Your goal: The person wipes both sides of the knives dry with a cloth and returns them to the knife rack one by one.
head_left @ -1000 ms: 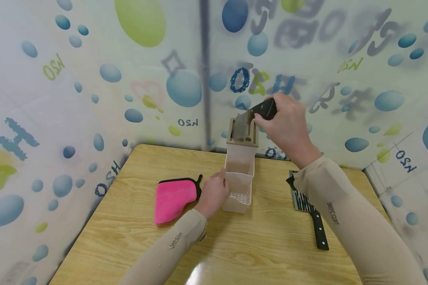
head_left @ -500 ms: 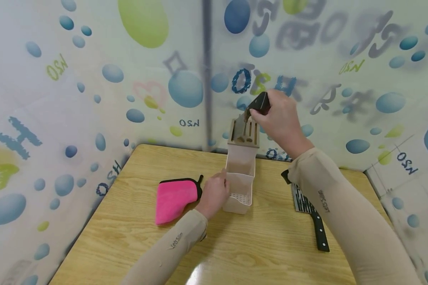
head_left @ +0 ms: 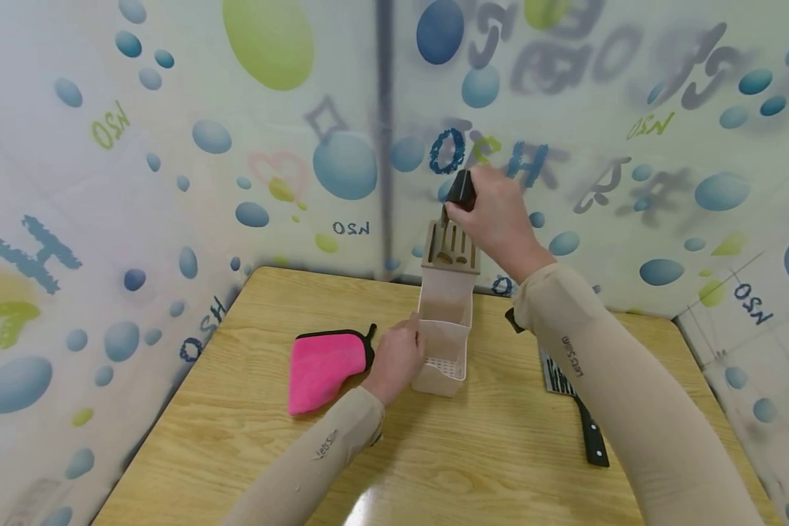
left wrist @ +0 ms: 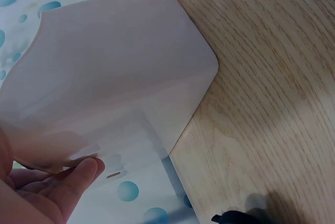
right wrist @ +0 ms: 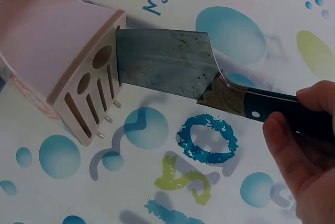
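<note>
My right hand (head_left: 500, 215) grips the black riveted handle of a broad cleaver (right wrist: 165, 64). In the right wrist view, the blade's end stands in the outermost slot of the holder's tan slotted top, with most of the blade outside. The pale plastic knife holder (head_left: 446, 285) stands upright on the table, with two open-topped compartments stepped down at its front. My left hand (head_left: 399, 358) holds the holder's left side at the front compartments. In the left wrist view, its thumb and fingers (left wrist: 84, 174) pinch the edge of the holder's wall (left wrist: 120, 51).
A pink cloth piece with black trim (head_left: 325, 369) lies left of the holder. At the right lies a slotted turner (head_left: 593, 438) with a black riveted handle, partly under my right sleeve (head_left: 585, 343). A bubble-patterned wall covering (head_left: 345, 164) rises behind the wooden table (head_left: 493, 453).
My right hand has moved left with the cleaver, turning its handle more upright over the holder's left slot. My left hand keeps its hold on the holder.
</note>
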Demonstrator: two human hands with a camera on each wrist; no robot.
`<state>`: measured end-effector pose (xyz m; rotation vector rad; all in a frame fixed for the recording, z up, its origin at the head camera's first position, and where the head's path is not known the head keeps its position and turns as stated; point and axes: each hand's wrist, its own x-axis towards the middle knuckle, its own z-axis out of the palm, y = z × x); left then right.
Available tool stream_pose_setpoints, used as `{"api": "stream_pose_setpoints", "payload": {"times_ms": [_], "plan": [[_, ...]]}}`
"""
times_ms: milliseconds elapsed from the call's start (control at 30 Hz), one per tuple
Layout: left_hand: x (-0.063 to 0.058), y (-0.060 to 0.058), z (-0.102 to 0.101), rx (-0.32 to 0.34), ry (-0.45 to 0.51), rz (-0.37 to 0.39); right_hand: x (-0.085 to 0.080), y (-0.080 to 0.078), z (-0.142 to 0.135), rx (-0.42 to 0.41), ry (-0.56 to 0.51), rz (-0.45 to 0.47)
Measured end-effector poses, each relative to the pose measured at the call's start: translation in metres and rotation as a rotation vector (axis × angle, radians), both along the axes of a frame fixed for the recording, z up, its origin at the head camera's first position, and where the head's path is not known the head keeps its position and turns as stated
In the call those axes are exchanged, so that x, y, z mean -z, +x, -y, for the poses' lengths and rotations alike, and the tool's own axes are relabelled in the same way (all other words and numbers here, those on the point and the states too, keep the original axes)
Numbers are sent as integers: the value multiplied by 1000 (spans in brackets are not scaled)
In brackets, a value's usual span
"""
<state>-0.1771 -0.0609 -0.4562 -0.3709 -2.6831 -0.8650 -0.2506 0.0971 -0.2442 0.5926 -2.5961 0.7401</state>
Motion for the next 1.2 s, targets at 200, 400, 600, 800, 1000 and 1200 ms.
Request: {"api": "stream_pose_setpoints", "payload": {"times_ms": [200, 400, 600, 800, 1000, 1200], "plan": [[0, 0, -1, -1, 1, -15, 4, -4, 3, 16, 38, -5], [0, 1, -2, -2, -10, -29, 7, -8, 5, 3, 46, -29], [-2, 2, -1, -3, -13, -3, 5, -12, 8, 0, 29, 25], [-1, 1, -1, -16, -13, -4, 4, -22, 10, 13, 9, 94], [-1, 0, -1, -13, -2, -29, 2, -37, 11, 38, -7, 174], [-1, 0, -1, -4, -3, -62, -1, -47, 14, 54, -7, 195]]}}
